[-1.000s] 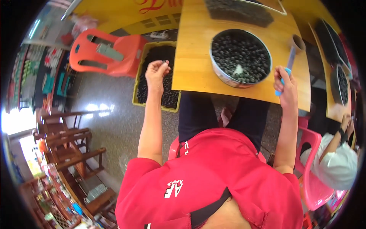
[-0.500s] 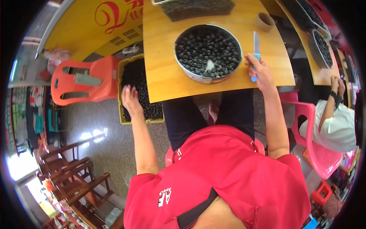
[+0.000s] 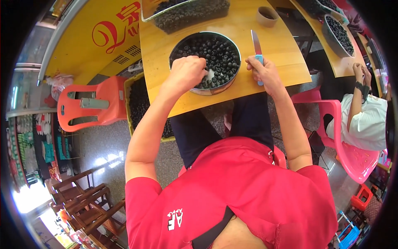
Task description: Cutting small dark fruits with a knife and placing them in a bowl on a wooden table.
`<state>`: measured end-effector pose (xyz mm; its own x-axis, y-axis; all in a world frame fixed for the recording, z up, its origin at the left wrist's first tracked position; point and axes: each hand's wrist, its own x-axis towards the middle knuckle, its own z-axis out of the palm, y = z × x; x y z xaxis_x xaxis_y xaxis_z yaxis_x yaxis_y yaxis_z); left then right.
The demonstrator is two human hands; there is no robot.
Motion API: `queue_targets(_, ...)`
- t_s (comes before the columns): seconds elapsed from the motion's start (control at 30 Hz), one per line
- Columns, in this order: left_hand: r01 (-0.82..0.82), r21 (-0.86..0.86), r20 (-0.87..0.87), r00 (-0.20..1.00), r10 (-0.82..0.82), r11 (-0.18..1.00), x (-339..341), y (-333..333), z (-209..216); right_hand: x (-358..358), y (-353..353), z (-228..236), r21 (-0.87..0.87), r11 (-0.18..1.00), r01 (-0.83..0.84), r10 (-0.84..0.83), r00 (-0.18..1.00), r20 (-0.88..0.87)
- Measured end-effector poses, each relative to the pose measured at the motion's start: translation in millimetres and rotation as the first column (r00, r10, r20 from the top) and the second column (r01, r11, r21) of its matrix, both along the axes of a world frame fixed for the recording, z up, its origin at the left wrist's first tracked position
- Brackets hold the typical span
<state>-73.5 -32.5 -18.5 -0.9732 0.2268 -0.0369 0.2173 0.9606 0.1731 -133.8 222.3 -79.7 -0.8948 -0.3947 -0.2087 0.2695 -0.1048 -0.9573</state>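
A round tin (image 3: 238, 70) on the wooden table is filled with small round black pieces (image 3: 224, 54), some showing ring-shaped ends. My left hand (image 3: 186, 70) reaches over its near-left rim, fingers curled together at the pieces. What they pinch, if anything, is hidden. Close by its fingertips, a small white patch (image 3: 211, 75) shows among the pieces. To the right of the tin, my right hand (image 3: 268, 75) grips a knife (image 3: 256, 45) by its light blue handle, the blade pointing away from me.
Beyond the tin stand a clear tub (image 3: 146, 19) of black pieces and a brown cup (image 3: 267, 16). A yellow crate (image 3: 129, 108) of similar pieces is at the table's left, beside an orange chair (image 3: 112, 99). On the right, another person (image 3: 360, 124) sits by a pink chair (image 3: 338, 145).
My left hand has moved from above the yellow crate, up and right into the tin. The right hand still grips the knife. The whole view has shifted slightly.
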Motion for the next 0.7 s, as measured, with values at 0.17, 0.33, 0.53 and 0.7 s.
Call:
queue_targets(0.17, 0.0, -0.162, 0.039, 0.999, 0.006, 0.987, -4.9, 15.5, -5.2, 0.9, 1.6, 3.2, 0.003, 1.0, -0.006, 0.006, 1.0, -0.016)
queue_targets(0.33, 0.034, -0.043, 0.032, 0.999, -0.033, 0.999, -0.1, 22.0, -2.7, 0.6, 1.3, 6.3, 0.033, 0.999, 0.006, -0.004, 0.999, -0.036)
queue_targets(0.53, -0.014, 0.431, 0.011, 1.0, 0.011, 0.902, -5.8, 10.8, -4.8, 9.3, -0.3, 13.8, -0.115, 0.989, 0.098, -0.101, 0.995, -0.023)
queue_targets(0.7, -0.224, 0.947, 0.234, 0.972, -0.016, 0.228, 10.3, 15.5, 11.0, 36.0, -23.7, 59.2, -0.02, 1.0, -0.011, 0.006, 0.977, -0.215)
